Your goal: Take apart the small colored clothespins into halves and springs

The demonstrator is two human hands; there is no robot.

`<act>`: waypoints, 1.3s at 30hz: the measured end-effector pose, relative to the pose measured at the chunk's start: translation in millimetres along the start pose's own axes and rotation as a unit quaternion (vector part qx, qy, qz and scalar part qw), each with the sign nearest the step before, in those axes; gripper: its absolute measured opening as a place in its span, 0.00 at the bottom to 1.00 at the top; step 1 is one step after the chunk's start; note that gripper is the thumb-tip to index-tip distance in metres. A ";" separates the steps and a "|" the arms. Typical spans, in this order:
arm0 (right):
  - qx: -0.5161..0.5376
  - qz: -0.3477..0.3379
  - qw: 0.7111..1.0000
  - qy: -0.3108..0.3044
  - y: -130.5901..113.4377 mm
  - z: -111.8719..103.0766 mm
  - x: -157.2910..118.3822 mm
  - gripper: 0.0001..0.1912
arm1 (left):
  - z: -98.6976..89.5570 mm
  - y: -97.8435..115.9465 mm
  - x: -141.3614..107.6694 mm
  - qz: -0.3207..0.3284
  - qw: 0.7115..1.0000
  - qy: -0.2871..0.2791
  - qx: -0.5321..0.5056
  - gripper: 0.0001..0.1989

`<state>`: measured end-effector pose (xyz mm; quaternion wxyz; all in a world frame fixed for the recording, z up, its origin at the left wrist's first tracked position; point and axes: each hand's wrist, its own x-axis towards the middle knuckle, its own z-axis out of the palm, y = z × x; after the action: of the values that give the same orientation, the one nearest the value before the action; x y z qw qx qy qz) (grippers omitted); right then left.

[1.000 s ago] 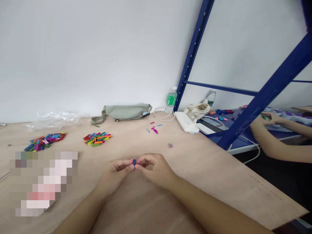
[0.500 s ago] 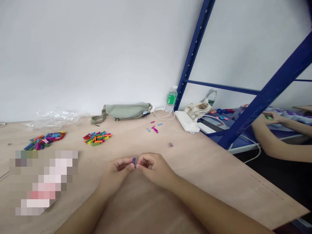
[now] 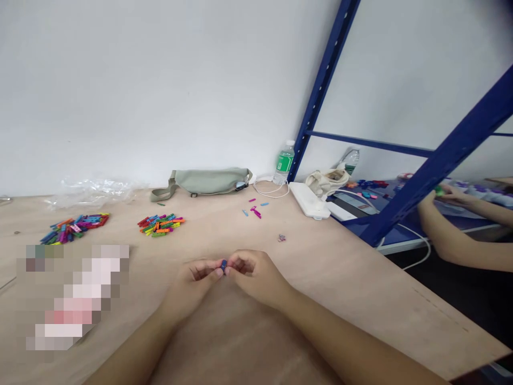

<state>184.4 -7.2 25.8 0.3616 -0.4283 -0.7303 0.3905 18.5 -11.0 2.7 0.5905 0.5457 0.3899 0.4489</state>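
Note:
A small dark blue clothespin [image 3: 224,264] is pinched between my two hands over the middle of the table. My left hand [image 3: 195,279] grips it from the left with thumb and forefinger. From the right, my right hand [image 3: 251,274] closes thumb and forefinger on it too; its other fingers are curled. Fingertips hide most of the clothespin, so I cannot tell whether its parts are joined. Beyond my right hand lie a few tiny metal springs [image 3: 281,238] and some loose pink and blue clothespin pieces [image 3: 256,212].
Two piles of coloured clothespins, a left pile [image 3: 72,229] and a middle pile [image 3: 161,225], lie near crumpled clear plastic [image 3: 90,192]. A grey-green pouch [image 3: 212,181], a bottle [image 3: 285,163] and a white power strip [image 3: 308,200] stand behind. Another person's arm [image 3: 452,235] is beyond the blue frame [image 3: 433,166].
My right hand's fingertips have come in against the blue clothespin, closing the small gap between my hands. The view has shifted slightly.

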 end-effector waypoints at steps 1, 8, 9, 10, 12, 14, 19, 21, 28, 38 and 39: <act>0.005 0.004 1.000 0.002 0.2 0.2 0.0 0.07 | 0.1 0.1 0.0 0.004 1.000 -0.001 0.005 0.10; 0.042 0.039 0.998 0.010 4.3 2.2 1.5 0.06 | 3.7 0.0 -2.7 -0.015 1.000 0.006 -0.017 0.11; 0.044 0.038 0.998 0.014 4.4 2.8 1.5 0.06 | 4.4 -0.1 -3.1 -0.018 1.000 0.013 -0.021 0.11; 0.043 0.037 0.998 0.018 4.1 3.5 1.3 0.06 | 5.1 -0.4 -3.4 -0.021 0.999 0.021 -0.027 0.11; 0.039 0.033 0.998 0.026 2.7 4.7 0.7 0.06 | 6.1 -1.4 -3.6 -0.029 0.998 0.033 -0.043 0.12; 0.034 0.030 0.998 0.032 0.4 5.5 -0.2 0.06 | 6.7 -2.4 -3.4 -0.040 0.997 0.036 -0.056 0.12; 0.018 0.016 0.998 0.064 -4.2 7.1 -2.5 0.06 | 8.3 -2.4 -3.8 -0.046 0.997 0.035 -0.059 0.12; 0.020 0.014 0.997 0.078 -4.4 8.1 -2.7 0.06 | 9.2 -1.5 -4.2 -0.046 0.997 0.032 -0.061 0.12; 0.040 0.028 0.996 0.080 -3.4 9.4 -1.0 0.06 | 11.6 5.4 -4.4 -0.036 0.997 0.024 -0.070 0.12; 0.039 0.024 0.993 0.106 -5.9 11.4 -4.2 0.06 | 11.5 6.6 -5.1 -0.031 0.996 0.004 -0.084 0.10; 0.042 0.027 0.993 0.106 -5.7 11.5 -4.2 0.06 | 10.9 6.1 -4.6 -0.030 0.996 -0.001 -0.084 0.10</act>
<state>174.1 -15.9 25.0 0.4441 -0.4708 -0.6591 0.3830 26.9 -18.6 9.8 0.6479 0.4823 0.3667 0.4617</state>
